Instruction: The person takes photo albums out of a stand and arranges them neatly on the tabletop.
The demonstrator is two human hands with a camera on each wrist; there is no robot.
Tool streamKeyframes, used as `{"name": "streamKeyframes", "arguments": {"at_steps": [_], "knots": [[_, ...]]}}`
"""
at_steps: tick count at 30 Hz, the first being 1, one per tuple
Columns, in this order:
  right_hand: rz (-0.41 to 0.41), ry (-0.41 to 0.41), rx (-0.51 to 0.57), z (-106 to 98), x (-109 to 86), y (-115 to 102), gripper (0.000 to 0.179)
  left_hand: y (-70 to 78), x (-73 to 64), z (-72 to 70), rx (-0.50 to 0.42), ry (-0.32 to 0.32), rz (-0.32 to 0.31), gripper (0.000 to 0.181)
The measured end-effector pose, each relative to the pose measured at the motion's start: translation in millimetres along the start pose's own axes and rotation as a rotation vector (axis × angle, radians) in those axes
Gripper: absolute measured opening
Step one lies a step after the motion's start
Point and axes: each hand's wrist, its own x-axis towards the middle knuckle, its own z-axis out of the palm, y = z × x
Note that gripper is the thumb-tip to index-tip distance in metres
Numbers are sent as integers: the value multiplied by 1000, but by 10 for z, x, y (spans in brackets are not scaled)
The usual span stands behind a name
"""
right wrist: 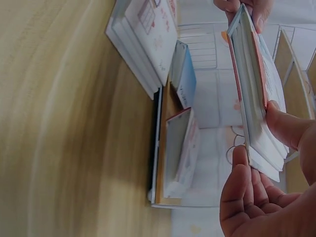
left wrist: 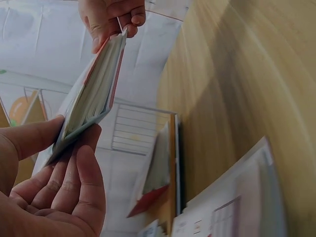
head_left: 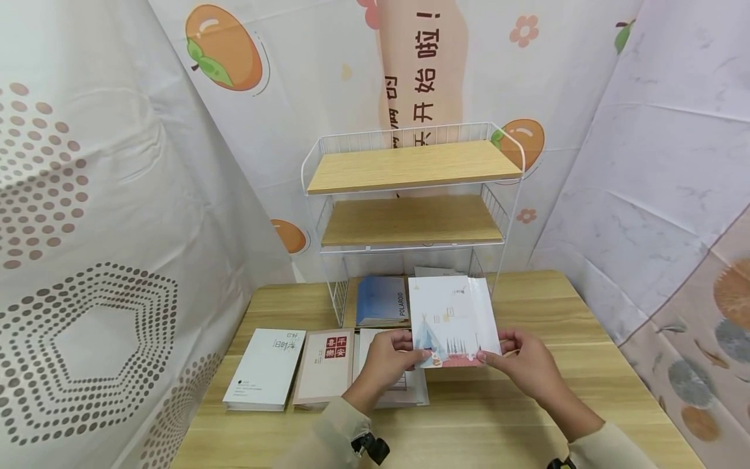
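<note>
A white photo album (head_left: 442,312) with a blue tent printed on its cover is held up over the table, in front of the rack's lowest level. My left hand (head_left: 383,366) pinches its lower left edge, thumb on the cover and fingers behind. At the lower right edge my right hand (head_left: 529,366) grips it likewise. The left wrist view shows the album's page edges (left wrist: 94,89) between thumb and curled fingers. Another white album (head_left: 366,342) lies partly hidden beneath my left hand. Behind the held album, a blue POLAROID album (head_left: 381,299) leans on the lowest level.
A white wire rack (head_left: 413,247) with wooden shelves (head_left: 410,166) stands at the table's back. On the left of the wooden table (head_left: 586,391) lie a white album (head_left: 266,368) and a beige album (head_left: 324,371). Another album (right wrist: 182,153) leans on the lowest level.
</note>
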Motion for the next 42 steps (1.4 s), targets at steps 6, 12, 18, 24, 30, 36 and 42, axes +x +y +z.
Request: {"name": "streamKeyframes", "arguments": {"at_steps": [6,12,18,24,30,36,42], "knots": [[15,8,37,91,-1,126,71,-184,-7,91,-62,43,-26,34],[34,26,25,175,-25,265,70,-334,-27,189,-144,73,-49,37],[75,21,45,278,-58,394,74,-477,-66,249,-178,84,-60,37],[95,16,76,379,-84,538,74,-583,-77,280,-168,78,-87,38],[107,14,54,430,-94,624,72,-669,-79,324,-128,96,-105,40],[119,-8,24,469,-97,701,72,-744,-82,344,-51,103,-109,40],[126,-25,0,483,-95,730,70,-787,-67,353,194,146,-79,36]]}}
